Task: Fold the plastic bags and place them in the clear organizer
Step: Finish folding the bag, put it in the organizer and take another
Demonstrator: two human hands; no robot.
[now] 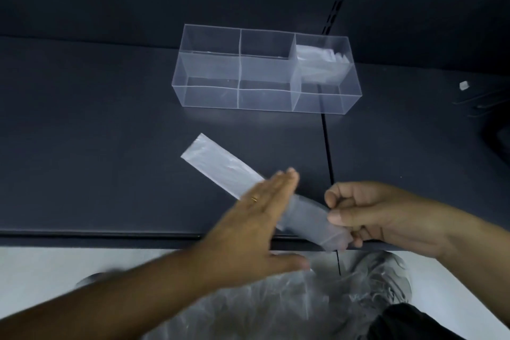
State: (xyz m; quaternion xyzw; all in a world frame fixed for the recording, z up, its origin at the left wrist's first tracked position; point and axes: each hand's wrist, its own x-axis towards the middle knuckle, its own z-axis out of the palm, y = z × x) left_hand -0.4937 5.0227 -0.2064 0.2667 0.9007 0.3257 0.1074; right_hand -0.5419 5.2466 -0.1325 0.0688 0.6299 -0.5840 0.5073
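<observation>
A plastic bag folded into a long narrow strip lies diagonally on the dark table, its far end pointing up-left. My left hand lies flat with straight fingers over the strip's middle. My right hand pinches the strip's near end at the table's front edge. The clear organizer stands behind, divided into several compartments. Folded bags fill its back right compartment; the other compartments look empty.
More loose clear plastic bags hang in a heap below the table's front edge, over my lap. A seam runs across the tabletop beside the organizer. A small white object lies at the far right.
</observation>
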